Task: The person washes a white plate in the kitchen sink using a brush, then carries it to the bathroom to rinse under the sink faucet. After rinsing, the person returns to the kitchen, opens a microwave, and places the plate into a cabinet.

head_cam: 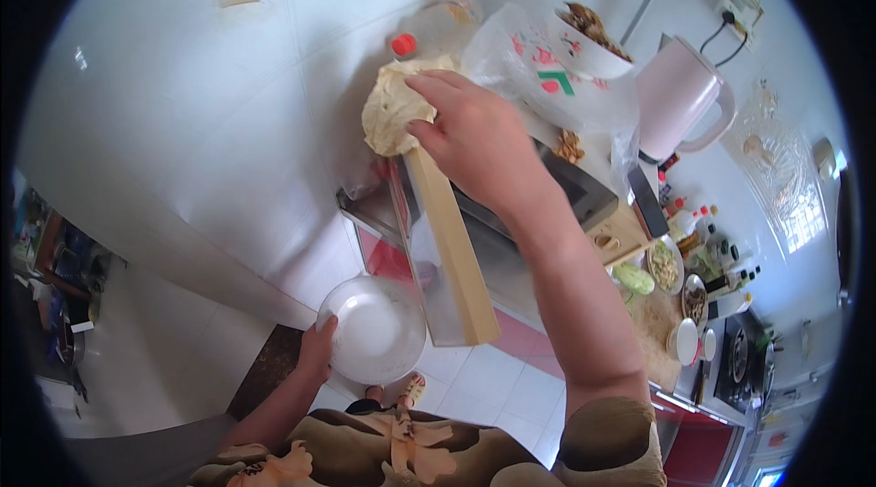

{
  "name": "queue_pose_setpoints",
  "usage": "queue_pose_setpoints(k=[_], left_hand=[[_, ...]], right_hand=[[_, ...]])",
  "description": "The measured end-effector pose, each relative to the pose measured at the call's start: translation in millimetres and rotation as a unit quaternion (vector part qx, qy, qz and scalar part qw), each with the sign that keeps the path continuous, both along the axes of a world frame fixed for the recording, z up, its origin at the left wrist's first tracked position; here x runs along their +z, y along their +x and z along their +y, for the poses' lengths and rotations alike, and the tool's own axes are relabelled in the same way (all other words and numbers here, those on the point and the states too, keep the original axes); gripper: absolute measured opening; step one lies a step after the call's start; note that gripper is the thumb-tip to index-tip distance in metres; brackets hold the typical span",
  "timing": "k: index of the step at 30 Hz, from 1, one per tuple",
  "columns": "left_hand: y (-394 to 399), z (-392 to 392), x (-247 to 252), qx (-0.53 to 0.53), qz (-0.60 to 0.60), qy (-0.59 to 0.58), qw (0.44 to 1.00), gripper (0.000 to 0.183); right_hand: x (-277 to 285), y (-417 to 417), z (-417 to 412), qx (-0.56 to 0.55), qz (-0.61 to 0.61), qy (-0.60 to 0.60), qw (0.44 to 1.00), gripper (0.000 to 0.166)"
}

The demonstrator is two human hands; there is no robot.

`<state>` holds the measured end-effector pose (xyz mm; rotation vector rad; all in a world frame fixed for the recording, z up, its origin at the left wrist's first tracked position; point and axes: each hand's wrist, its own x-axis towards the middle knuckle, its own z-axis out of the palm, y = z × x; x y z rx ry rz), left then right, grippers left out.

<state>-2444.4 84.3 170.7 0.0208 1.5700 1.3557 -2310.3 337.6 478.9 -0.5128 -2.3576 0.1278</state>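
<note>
My left hand [317,349] grips the rim of a white plate [375,328], which has nothing on it and hangs low over the floor. My right hand [460,119] reaches up to a pale yellow, wrinkled mass [395,107], perhaps a cloth or dough. Thumb and fingers lie apart over its right side, and whether they grip it is hidden. Just below that mass, the door [448,247] of a cream microwave oven [609,241] stands swung out, its long edge pointing towards me. My right forearm covers part of the oven.
Behind the oven are a red-capped plastic bottle [438,29], a plastic bag [510,56], a bowl of brown food [592,42] and a pink electric kettle [684,100]. Dishes of food [664,265], several sauce bottles [712,247] and a gas stove [736,357] stand along the counter at right.
</note>
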Motion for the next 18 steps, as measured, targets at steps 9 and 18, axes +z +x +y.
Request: queue_pose_setpoints(k=[9,18], left_hand=[[-23,-59,-16,0.063,0.019,0.009,0.998,0.042],[-40,-83,-21,0.06,0.057,-0.011,0.997,0.043]], right_hand=[[-22,-119,74,-0.199,-0.325,0.013,0.924,0.02],[5,-33,2,-0.029,0.062,-0.101,0.993,0.02]])
